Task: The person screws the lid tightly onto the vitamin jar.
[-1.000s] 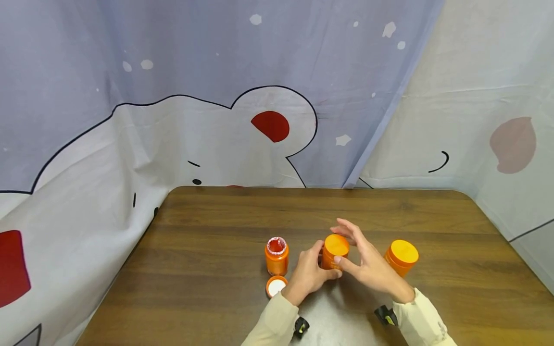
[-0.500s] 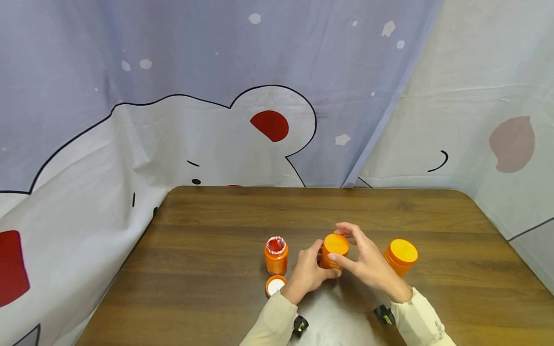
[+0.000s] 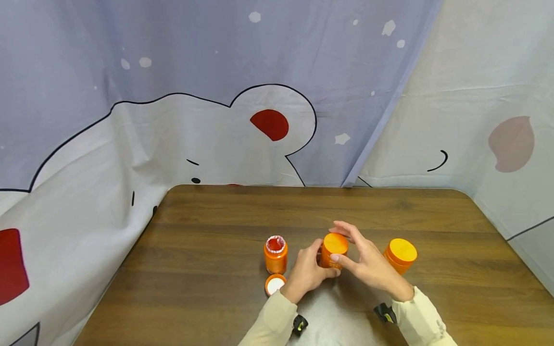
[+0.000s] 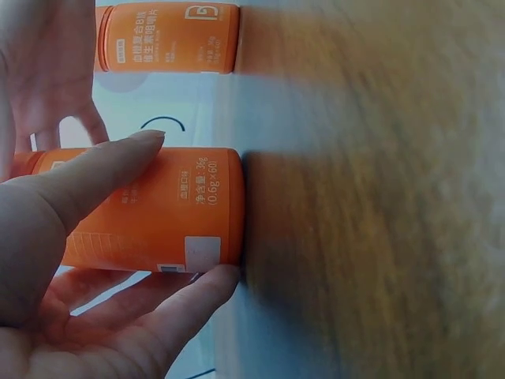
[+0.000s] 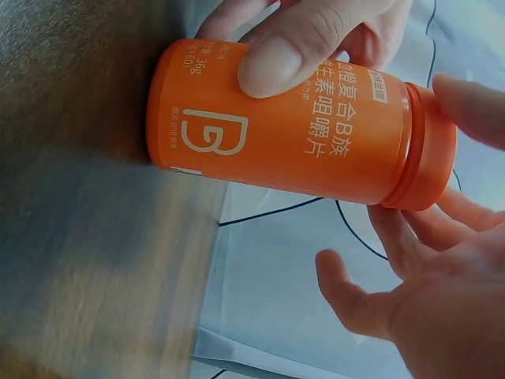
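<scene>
1. The bottle stands upright near the middle of the table, between the two hands; its base seems to rest on the wood. Fingers hide part of its label, and the smallest print is too blurred to read.
2. The lid sits on the bottle; whether it is loose or tight cannot be made out.
3. The left hand grips the bottle's body, thumb on the near side. Its other fingers are mostly hidden in the head view, but show along the body in the left wrist view.
4. The right hand has thumb and fingers curled round the lid. How firmly they press is hard to tell, and this hand is cut off in both wrist views.
5. The uncapped bottle stands to the left, ragged silvery foil round its mouth; its contents are unclear.
6. Just in front of it lies the cap, white inside up, its edge partly covered by the left arm.
7. The third bottle stands on the right, closed, its lower part partly behind the right hand.
8. Both sleeves run off the lower edge.
9. A printed curtain hangs behind, cropped above.
</scene>
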The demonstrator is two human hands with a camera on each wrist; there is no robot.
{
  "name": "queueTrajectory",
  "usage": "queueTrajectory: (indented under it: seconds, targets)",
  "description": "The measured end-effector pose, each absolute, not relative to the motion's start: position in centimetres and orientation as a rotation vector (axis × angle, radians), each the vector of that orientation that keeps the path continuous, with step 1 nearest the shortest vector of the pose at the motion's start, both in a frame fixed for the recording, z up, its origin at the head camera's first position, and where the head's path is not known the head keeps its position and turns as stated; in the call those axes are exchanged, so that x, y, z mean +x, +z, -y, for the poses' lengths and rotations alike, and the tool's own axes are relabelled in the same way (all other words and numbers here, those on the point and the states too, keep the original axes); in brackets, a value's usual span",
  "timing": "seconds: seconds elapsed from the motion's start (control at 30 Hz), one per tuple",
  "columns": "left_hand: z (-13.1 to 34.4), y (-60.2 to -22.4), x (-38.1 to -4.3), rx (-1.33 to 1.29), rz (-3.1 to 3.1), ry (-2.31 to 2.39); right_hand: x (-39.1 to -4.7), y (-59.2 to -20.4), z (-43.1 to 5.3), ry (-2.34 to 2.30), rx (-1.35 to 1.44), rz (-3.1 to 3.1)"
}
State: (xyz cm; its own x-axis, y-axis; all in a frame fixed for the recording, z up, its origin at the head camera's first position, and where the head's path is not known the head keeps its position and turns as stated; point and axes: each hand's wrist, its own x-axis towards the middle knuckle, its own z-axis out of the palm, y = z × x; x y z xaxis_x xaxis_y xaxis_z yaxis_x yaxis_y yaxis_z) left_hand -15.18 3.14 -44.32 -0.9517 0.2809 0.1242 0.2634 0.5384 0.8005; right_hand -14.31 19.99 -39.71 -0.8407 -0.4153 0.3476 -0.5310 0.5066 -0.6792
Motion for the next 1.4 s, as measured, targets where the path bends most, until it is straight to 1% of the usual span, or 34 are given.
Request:
queueTrajectory:
  seconds: [0.33,0.57,0.7,0.93,1.23,1.4]
  targets:
    - [-3.3,-44.5,-14.9,0.485,-2.759,1.458,-12.8,-37.5,-18.5,1.194,0.713,2.557]
    - [-3.3,-44.5,-15.0,0.487,-2.727,1.495,-14.1,-39.9,-19.4,1.199,0.671,2.570]
    - [-3.1,-44.6,-15.1,0.483,-2.702,1.489,-14.3,-40.3,-19.6,1.216,0.709,2.579]
    - [-2.9,-44.5,-15.1,0.462,-2.669,1.471,-14.2,-40.2,-19.4,1.223,0.756,2.570]
    - [-3.0,-44.2,-15.1,0.458,-2.699,1.524,-13.4,-38.5,-18.3,1.227,0.672,2.527]
    - [-3.4,-44.3,-15.1,0.462,-2.785,1.501,-13.7,-39.1,-18.6,1.260,0.624,2.535]
